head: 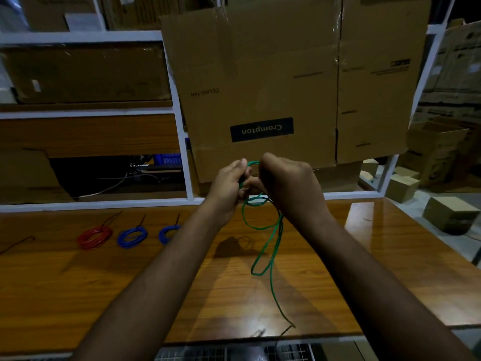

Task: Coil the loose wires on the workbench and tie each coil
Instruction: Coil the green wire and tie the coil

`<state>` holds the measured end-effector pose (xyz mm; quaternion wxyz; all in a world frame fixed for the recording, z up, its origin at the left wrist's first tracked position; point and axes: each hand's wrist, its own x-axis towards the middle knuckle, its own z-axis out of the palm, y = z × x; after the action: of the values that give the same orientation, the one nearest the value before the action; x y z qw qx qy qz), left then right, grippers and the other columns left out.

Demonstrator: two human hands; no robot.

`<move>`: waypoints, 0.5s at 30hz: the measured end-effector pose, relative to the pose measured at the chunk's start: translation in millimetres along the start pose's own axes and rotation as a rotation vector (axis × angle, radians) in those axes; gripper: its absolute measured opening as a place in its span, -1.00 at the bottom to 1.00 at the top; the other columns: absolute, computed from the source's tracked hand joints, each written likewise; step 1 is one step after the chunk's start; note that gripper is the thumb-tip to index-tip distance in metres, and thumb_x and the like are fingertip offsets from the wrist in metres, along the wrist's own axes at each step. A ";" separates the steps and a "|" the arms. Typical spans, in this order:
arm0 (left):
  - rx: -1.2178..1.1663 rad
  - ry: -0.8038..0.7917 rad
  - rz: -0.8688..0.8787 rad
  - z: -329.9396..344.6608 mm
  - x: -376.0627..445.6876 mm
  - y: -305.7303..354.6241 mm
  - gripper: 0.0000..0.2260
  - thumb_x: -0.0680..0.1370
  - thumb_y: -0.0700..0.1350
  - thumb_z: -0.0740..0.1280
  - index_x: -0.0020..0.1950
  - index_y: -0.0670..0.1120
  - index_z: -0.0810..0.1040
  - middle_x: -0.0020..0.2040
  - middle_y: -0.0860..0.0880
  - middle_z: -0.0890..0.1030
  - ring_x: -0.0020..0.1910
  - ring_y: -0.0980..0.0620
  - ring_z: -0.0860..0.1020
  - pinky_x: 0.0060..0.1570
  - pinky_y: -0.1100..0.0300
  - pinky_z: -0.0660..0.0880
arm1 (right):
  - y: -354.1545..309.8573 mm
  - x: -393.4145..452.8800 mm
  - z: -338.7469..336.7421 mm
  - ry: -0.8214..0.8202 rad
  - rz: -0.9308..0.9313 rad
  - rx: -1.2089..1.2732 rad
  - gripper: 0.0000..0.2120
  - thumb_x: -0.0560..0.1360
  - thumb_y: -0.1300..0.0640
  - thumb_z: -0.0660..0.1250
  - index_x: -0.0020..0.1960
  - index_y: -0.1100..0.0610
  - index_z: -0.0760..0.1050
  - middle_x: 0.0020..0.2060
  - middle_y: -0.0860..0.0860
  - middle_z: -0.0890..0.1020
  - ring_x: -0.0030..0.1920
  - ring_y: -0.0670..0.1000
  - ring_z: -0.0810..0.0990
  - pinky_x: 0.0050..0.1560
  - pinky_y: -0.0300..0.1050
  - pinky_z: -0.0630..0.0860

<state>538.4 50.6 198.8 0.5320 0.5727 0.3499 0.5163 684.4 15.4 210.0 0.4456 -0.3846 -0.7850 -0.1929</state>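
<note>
I hold the green wire (pixel 263 246) up above the wooden tabletop (pixel 377 251) with both hands. My left hand (pixel 229 188) has its fingers curled round the top of the wire, a small green arc showing between it and my right hand (pixel 291 186), whose grip is also clamped on the wire, fist closed with the knuckles toward me. The two hands are touching or nearly so. Below them the wire hangs in a few loose loops, and one long tail runs down to the near edge of the tabletop.

On the tabletop to my left lie three tied coils in a row: a red coil (pixel 95 237), a blue coil (pixel 132 237) just beside it, and a second blue coil (pixel 168 232) partly hidden behind my left forearm. Farther left lies a thin dark wire (pixel 18 243). Behind my hands a Crompton cardboard box (pixel 286 82) stands against the white shelving (pixel 179 118).
</note>
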 end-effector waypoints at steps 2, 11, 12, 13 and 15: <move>0.157 0.016 0.030 0.9 -2.6 0.8 -0.70 0.71 -0.01 0.08 -0.17 -0.06 0.39 -0.39 0.04 0.39 -0.47 0.16 0.34 -0.45 0.31 0.29 | 2.6 2.7 -1.7 -0.042 0.073 -0.054 -0.63 0.42 -0.22 0.31 -0.12 0.10 0.48 -0.34 -0.04 0.58 -0.37 -0.05 0.56 -0.43 -0.03 0.55; 0.330 -0.070 -0.017 -7.3 -10.5 5.4 -0.64 0.70 -0.01 0.12 -0.27 -0.04 0.44 -0.50 0.12 0.35 -0.50 0.16 0.24 -0.47 0.29 0.19 | 39.9 12.7 -30.4 -0.745 0.496 0.651 -0.74 0.42 0.26 0.50 0.07 0.12 0.56 -0.18 0.02 0.62 -0.15 0.01 0.64 -0.01 -0.01 0.60; 0.325 -0.098 -0.035 -9.6 -10.7 5.9 -0.64 0.70 0.01 0.12 -0.27 -0.04 0.42 -0.47 0.09 0.33 -0.49 0.14 0.23 -0.46 0.28 0.17 | 43.9 11.5 -32.0 -0.771 0.495 0.638 -0.78 0.45 0.28 0.46 0.07 0.12 0.57 -0.15 0.01 0.64 -0.12 -0.01 0.65 -0.01 -0.05 0.60; 0.316 -0.125 -0.053 -11.5 -11.1 6.2 -0.63 0.69 0.04 0.13 -0.28 -0.04 0.42 -0.45 0.07 0.32 -0.48 0.13 0.23 -0.46 0.28 0.17 | 47.1 10.0 -33.6 -0.782 0.495 0.624 -0.81 0.47 0.29 0.44 0.05 0.10 0.59 -0.12 -0.02 0.65 -0.09 -0.04 0.65 -0.01 -0.09 0.60; 0.303 -0.175 -0.082 -15.1 -12.0 7.5 -0.61 0.68 0.09 0.14 -0.30 -0.03 0.41 -0.43 0.06 0.31 -0.46 0.12 0.23 -0.44 0.27 0.17 | 52.3 7.0 -35.8 -0.796 0.506 0.575 -0.81 0.48 0.31 0.40 0.03 0.07 0.61 -0.08 -0.04 0.65 -0.04 -0.07 0.65 0.02 -0.10 0.59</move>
<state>520.1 41.6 201.9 0.4888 0.6742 0.3991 0.3838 742.6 28.3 232.7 0.2339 -0.4670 -0.7972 0.3028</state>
